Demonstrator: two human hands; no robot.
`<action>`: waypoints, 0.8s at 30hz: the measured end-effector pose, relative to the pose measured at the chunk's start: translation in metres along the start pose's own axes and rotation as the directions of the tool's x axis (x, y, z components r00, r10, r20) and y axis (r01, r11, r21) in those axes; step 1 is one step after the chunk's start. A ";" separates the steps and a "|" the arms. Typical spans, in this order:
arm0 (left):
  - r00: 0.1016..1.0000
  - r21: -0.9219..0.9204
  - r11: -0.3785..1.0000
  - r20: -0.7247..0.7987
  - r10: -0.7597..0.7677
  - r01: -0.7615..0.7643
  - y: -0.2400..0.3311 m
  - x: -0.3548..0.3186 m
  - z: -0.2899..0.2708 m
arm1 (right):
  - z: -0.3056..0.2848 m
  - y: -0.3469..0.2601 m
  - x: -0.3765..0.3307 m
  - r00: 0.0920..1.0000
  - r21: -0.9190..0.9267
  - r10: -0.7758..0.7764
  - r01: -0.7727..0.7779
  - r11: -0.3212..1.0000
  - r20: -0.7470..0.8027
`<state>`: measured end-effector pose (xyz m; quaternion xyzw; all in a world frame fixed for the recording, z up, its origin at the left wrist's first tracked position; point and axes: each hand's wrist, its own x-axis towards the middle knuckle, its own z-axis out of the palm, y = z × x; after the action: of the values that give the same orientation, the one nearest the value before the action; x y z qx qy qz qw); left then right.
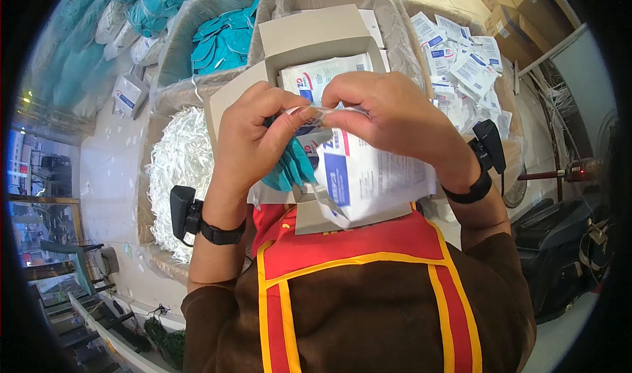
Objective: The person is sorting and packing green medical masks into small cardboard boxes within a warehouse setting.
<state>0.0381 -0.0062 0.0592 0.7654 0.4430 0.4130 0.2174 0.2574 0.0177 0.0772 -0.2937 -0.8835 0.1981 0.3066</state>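
Note:
Just over an open grey carton, my left hand and my right hand meet with thumbs and fingertips pinched together. Between them is the clear-looking upper edge of a white printed packet with blue and red marks. The packet hangs tilted below my right hand. A teal folded fabric piece hangs under my left hand, beside the packet; how far it sits inside the packet is hidden by my fingers. More white packets lie in the carton behind my hands.
A plastic-lined bin of teal pieces stands at the far left. Nearer, another bin holds a heap of white strips. Loose packets fill a bin at right. Teal bundles and brown cartons stand beyond.

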 end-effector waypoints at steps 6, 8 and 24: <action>1.000 0.089 0.996 0.025 -0.016 0.014 0.004 -0.009 0.009 | 0.018 -0.003 -0.002 0.983 -0.127 -0.171 0.162 0.979 -0.063; 0.979 -0.224 0.953 0.022 -0.203 0.203 0.000 -0.014 0.010 | 0.018 -0.005 -0.004 0.977 -0.142 -0.204 0.193 0.971 -0.067; 0.772 -0.325 0.736 -0.026 -0.635 0.594 -0.094 -0.013 0.005 | -0.017 -0.033 -0.034 0.981 0.141 -0.115 0.138 0.980 -0.157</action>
<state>-0.0081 0.0311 -0.0155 0.5040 0.6172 0.4304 0.4240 0.2771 -0.0263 0.0929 -0.2264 -0.8576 0.2223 0.4048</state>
